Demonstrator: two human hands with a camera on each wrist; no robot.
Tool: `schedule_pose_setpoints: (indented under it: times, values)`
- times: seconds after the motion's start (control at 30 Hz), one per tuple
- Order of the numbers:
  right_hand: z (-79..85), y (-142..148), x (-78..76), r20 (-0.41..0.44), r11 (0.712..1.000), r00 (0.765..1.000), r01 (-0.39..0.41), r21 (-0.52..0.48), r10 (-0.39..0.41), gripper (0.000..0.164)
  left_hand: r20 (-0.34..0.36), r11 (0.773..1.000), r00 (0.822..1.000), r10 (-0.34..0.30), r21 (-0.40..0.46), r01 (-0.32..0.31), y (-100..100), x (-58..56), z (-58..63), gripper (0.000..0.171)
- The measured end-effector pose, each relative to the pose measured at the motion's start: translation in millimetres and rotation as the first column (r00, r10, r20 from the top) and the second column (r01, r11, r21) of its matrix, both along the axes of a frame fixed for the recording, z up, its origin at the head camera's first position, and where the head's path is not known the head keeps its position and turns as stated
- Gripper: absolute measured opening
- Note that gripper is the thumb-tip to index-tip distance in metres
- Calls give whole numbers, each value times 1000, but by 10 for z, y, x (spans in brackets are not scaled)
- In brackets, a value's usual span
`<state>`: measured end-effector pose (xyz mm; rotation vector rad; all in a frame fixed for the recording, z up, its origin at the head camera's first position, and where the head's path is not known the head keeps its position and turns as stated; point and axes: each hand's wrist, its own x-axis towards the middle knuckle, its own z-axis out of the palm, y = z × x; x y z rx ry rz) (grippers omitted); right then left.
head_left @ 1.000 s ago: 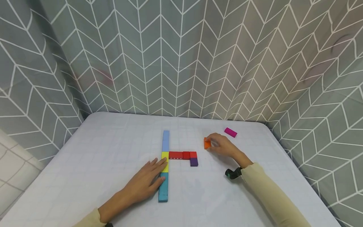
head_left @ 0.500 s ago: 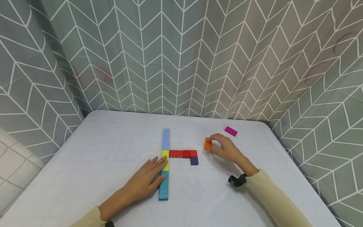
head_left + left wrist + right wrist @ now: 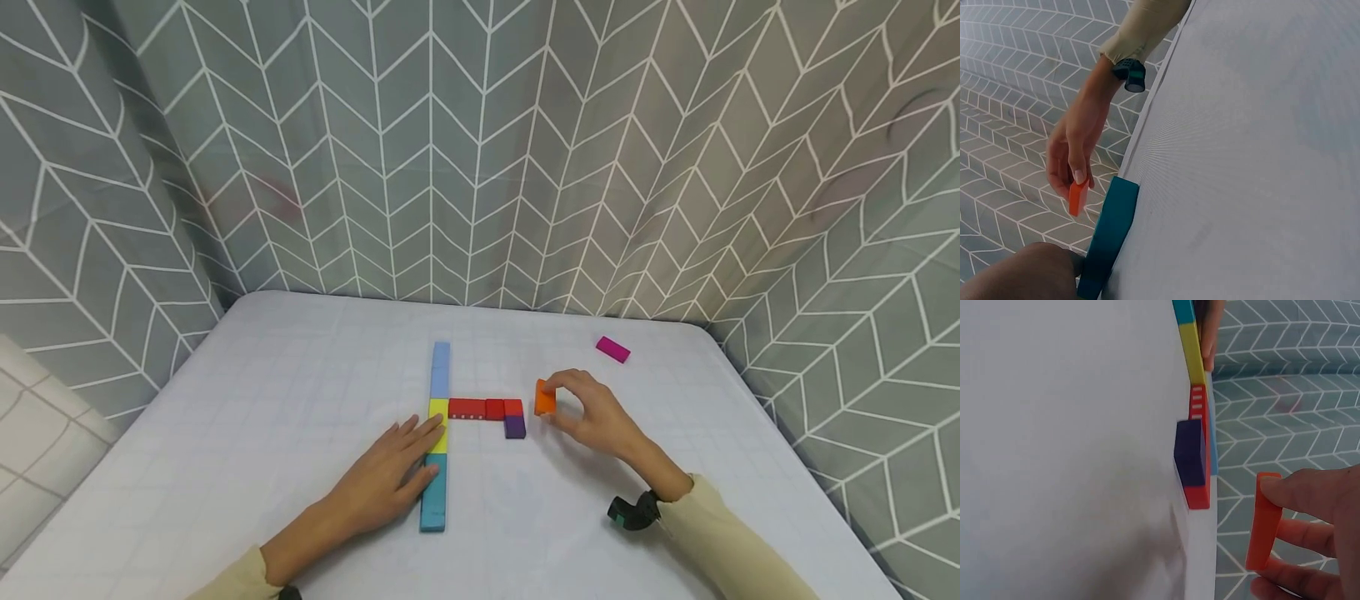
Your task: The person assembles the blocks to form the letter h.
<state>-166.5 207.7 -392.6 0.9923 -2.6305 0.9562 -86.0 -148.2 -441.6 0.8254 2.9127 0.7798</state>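
My right hand [image 3: 600, 421] pinches an orange block [image 3: 544, 398] between thumb and fingers, right of the dark purple block [image 3: 515, 427]. The right wrist view shows the orange block [image 3: 1265, 525] upright in that grip, close over the table. My left hand [image 3: 382, 483] lies with its fingers extended across the yellow block [image 3: 437, 408], its thumb on the teal block [image 3: 432, 500]. A light blue block [image 3: 440, 367] continues that column at the far end. From the yellow part, red blocks [image 3: 467, 407] run rightward in a row, and the purple block adjoins their right end on the near side.
A magenta block [image 3: 613, 349] lies alone toward the back right of the white-covered table [image 3: 300, 358]. Grey patterned curtains [image 3: 450, 167] hang behind the table and along its sides. A dark wrist camera [image 3: 633, 512] sits on the right wrist.
The right hand has brought the orange block slightly nearer, toward the purple block's side. The left hand has stayed on the column, and the other blocks keep their places.
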Motion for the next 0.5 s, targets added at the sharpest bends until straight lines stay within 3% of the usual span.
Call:
schedule_pose_setpoints:
  times: [0.27, 0.5]
  values:
    - [-37, -42, 127, -28, 999, 999, -23, -30, 22, 37, -20, 1000, 1000, -4, 5, 4, 2, 7, 9, 61]
    - [-20, -62, 236, 2, 999, 999, -50, -23, 50, 36, -3, 1000, 1000, 3, -5, -3, 5, 3, -1, 62]
